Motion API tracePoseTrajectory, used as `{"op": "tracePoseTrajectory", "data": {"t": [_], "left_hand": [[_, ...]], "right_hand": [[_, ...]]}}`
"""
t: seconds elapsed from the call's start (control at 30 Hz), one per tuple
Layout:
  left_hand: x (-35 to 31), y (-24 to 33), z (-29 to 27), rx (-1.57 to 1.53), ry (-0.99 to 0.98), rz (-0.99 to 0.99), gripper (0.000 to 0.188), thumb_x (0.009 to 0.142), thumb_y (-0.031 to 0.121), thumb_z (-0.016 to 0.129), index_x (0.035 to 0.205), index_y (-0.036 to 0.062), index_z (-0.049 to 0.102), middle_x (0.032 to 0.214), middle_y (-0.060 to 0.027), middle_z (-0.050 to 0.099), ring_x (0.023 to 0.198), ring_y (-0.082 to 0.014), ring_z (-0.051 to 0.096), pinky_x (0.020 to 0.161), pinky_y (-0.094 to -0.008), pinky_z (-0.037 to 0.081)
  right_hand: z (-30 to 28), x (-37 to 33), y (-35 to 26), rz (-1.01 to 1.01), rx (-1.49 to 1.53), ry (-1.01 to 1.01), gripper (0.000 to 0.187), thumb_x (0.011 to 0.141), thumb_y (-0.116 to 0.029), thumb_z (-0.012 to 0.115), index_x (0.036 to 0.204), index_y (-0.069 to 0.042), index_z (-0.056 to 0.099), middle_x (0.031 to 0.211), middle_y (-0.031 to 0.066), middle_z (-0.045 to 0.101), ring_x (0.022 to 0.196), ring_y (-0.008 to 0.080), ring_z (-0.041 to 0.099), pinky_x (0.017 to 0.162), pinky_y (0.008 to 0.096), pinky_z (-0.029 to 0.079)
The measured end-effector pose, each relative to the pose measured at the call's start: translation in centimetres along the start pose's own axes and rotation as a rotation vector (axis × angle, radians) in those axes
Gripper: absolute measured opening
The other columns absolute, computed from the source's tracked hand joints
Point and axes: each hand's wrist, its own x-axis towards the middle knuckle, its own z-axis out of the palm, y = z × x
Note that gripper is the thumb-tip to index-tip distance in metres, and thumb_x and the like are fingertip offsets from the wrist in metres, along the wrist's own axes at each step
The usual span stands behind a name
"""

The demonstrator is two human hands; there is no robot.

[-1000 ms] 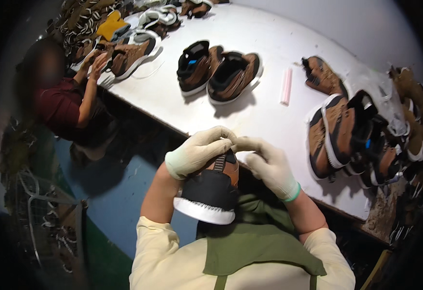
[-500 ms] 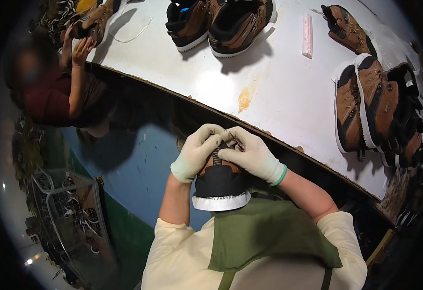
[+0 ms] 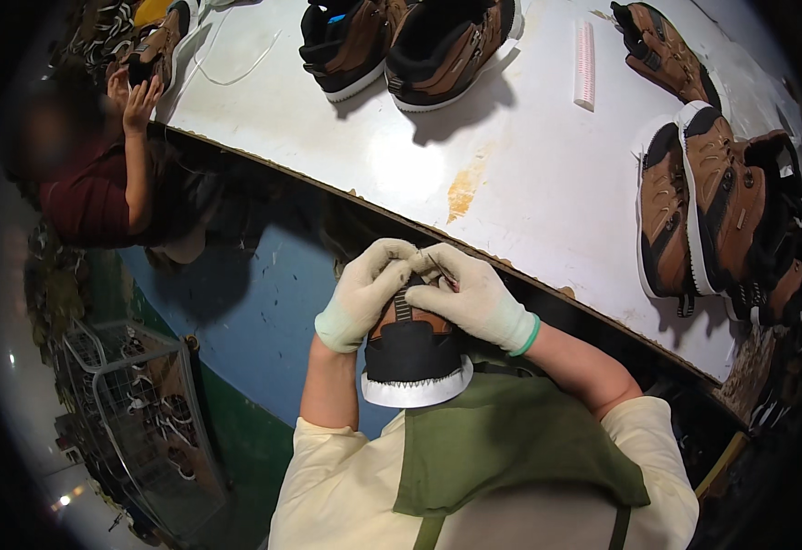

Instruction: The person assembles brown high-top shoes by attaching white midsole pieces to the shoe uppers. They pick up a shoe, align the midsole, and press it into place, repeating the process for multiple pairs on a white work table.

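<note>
A brown and black shoe (image 3: pixel 412 356) is held in front of my body, its white sole edge toward me and a striped webbing strip running up its middle. My left hand (image 3: pixel 367 291), in a white knit glove, pinches the shoe's far upper edge with thumb and fingers. Beside it my right hand (image 3: pixel 468 298), gloved alike, is closed at the same edge, its thumb on the shoe. Out of the right fingers pokes a thin dark pointed tool (image 3: pixel 436 264) with a bit of red near it; its kind is mostly hidden. The fingertips nearly meet.
Ahead stands a white table (image 3: pixel 328 137) with a chipped edge. On it are a pair of shoes (image 3: pixel 447 50), a pinkish ruler (image 3: pixel 584 69) and stacked shoes (image 3: pixel 717 192) at right. A co-worker (image 3: pixel 98 197) handles another shoe at left. A wire cart (image 3: pixel 144 412) with shoes stands lower left.
The held shoe has shifted slightly toward me and to the left, with both hands still on it. The co-worker's hands and shoe have moved a little left in the view.
</note>
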Motion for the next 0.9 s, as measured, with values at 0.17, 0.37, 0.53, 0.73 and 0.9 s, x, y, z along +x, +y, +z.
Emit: {"op": "tracePoseTrajectory", "data": {"t": [0.17,0.37,0.53,0.73,0.9], "left_hand": [[0.1,-0.3,-0.7,0.012,0.017,0.025,0.022,0.090,0.007,0.054,0.109,-0.0028,0.058,0.101,-0.0067,0.061,0.093,-0.0125,0.057,0.085,-0.0257,0.046],[-0.1,-0.5,-1.1,-0.026,0.008,0.023,0.021,0.091,0.006,0.054,0.110,-0.0027,0.058,0.101,-0.0051,0.061,0.093,-0.0101,0.055,0.084,-0.0244,0.045],[-0.3,-0.6,-1.3,-0.034,0.008,0.047,0.023,0.091,0.008,0.055,0.111,-0.0023,0.058,0.101,-0.0047,0.061,0.093,-0.0099,0.054,0.084,-0.0242,0.045],[-0.6,-0.6,-1.4,0.004,0.003,0.072,0.024,0.091,0.012,0.058,0.110,-0.0019,0.057,0.102,-0.0049,0.059,0.095,-0.0117,0.056,0.087,-0.0255,0.045],[-0.6,-0.4,-1.1,-0.023,-0.017,0.050,0.024,0.091,0.013,0.058,0.110,-0.0016,0.057,0.102,-0.0046,0.059,0.093,-0.0111,0.056,0.085,-0.0243,0.045]], "right_hand": [[0.1,-0.2,0.4,-0.025,0.140,-0.006,0.043,0.082,-0.018,0.072,0.119,0.000,0.058,0.102,0.0080,0.066,0.089,0.0111,0.061,0.084,0.0264,0.051],[-0.1,-0.9,-0.4,0.043,0.217,-0.099,0.050,0.082,-0.011,0.072,0.127,0.003,0.054,0.103,0.0049,0.063,0.089,0.0101,0.059,0.083,0.0261,0.050],[0.4,-1.0,0.7,-0.116,0.192,-0.091,0.055,0.081,-0.010,0.073,0.130,0.002,0.052,0.108,0.0044,0.060,0.088,0.0082,0.058,0.078,0.0249,0.050],[-0.4,-1.7,-0.1,-0.168,0.012,-0.136,0.061,0.078,-0.008,0.073,0.134,-0.001,0.051,0.106,0.0005,0.059,0.070,0.0029,0.044,0.064,0.0198,0.042],[-1.6,-2.4,0.0,-0.033,0.115,-0.212,0.060,0.078,-0.007,0.071,0.134,-0.001,0.052,0.102,-0.0009,0.058,0.066,0.0026,0.040,0.060,0.0190,0.039]]}}
